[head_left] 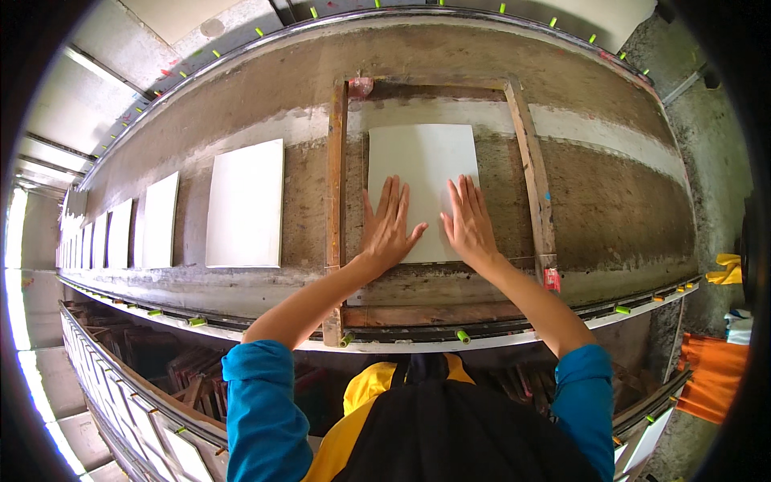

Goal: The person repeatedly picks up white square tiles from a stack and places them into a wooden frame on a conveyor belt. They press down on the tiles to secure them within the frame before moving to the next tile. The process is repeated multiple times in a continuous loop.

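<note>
A white rectangular sheet (421, 153) lies on the long brown-stained table (618, 217), inside a worn wooden frame (528, 153). My left hand (387, 229) rests flat over the sheet's left edge, fingers stretched forward and thumb pointing inward. Across from it, my right hand (468, 226) lies flat over the right edge, also with straight fingers. Neither hand grips anything. The frame surrounds the sheet and both hands; I cannot tell whether a thin mesh spans it. Red tape marks its far left and near right corners.
More white sheets (245, 205) run in a row to the left. Green pegs (463, 336) line the table's near and far rails. Below the near edge, a shelf holds stacked frames (213, 394). An orange cloth (713, 377) and a yellow cloth (724, 269) are at the right.
</note>
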